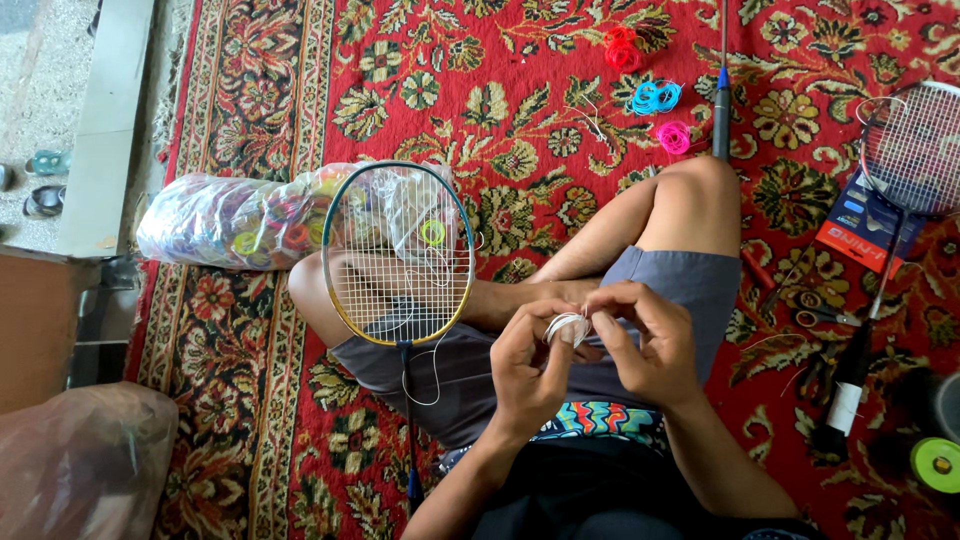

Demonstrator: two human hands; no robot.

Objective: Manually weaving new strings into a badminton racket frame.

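A: Head view, looking down at a lap, legs crossed on a red patterned carpet (300, 60). Left hand (528, 368) and right hand (645, 340) close together above grey shorts (690, 280).

B: Fingers?

A: Both sets curled and pinching a small coil of white string (567, 326), held between the two hands. Left thumb and forefinger closed on its left side, right fingertips closed on its right side.

B: Racket?

A: Blue-and-yellow framed badminton racket (398, 255) lying across the left knee, head pointing away, shaft running down toward the bottom edge. Strings partly loose, a stray white end dangling near the throat. Not touched by either hand.

B: Behind the racket?

A: Clear plastic bag of coloured string coils (215, 222) on the carpet, just beyond the racket head, partly seen through the strings.

B: Farther out?

A: Three loose coils near the top: red coil (621, 48), blue coil (655, 97), pink coil (674, 136). Well apart from the hands. Blue-tipped racket shaft (721, 110) beside them.

B: Right side?

A: Second racket (915, 145), white strings, head at the right edge, dark handle angled down. Scissors (820, 312) on the carpet near it. Green tape roll (936, 464) at the lower right corner.

B: Left side?

A: Another plastic bag (85, 460), contents unclear.
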